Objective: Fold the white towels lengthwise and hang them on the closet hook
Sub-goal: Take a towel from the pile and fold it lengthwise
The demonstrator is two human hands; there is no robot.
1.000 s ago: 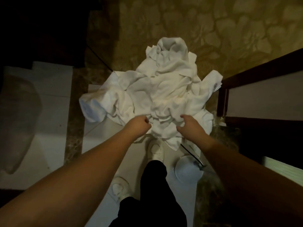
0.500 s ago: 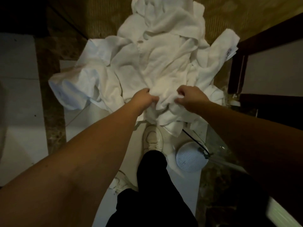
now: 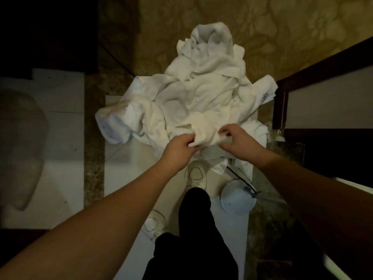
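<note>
Towel heap (image 3: 193, 102) on the floor (image 3: 64, 158) ahead — shoe (image 3: 196, 174) just behind it, round device (image 3: 238, 199) rightward.

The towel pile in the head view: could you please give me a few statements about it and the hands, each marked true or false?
1. Both hands grip cloth at the near edge of the towels. True.
2. The left hand hangs free of the pile. False: its grip is on the cloth.
3. The right hand pinches cloth. True.
4. A towel already hangs on a hook. False: all lie heaped on the floor; no hook shows.
5. A round white object lies near the shoe. True.
</note>
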